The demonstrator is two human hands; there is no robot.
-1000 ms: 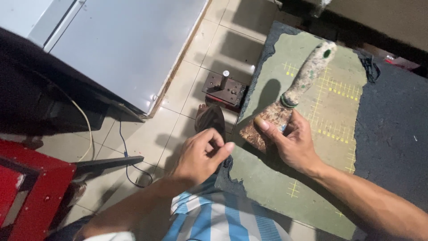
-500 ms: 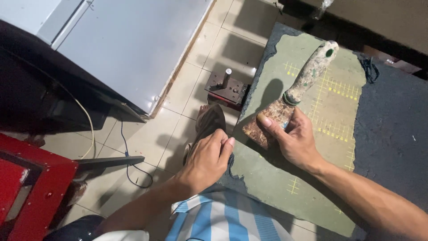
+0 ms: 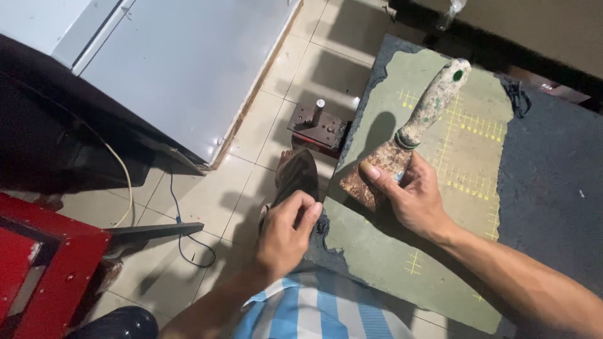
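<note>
On the mat's (image 3: pixel 377 251) edge, right hand (image 3: pixel 414 201) grips scraper (image 3: pixel 402 150) (rusty).

Scraper (image 3: pixel 411 135) blade partly hidden under right hand (image 3: pixel 411 201); red machine (image 3: pixel 38 263) cut off

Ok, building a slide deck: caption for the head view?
Right hand presses a rusty putty knife onto a worn green cutting mat; left hand at its edge.

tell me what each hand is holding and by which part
The right hand holds a putty knife by its rusty blade, handle pointing away. The left hand pinches the mat's frayed edge.
</note>
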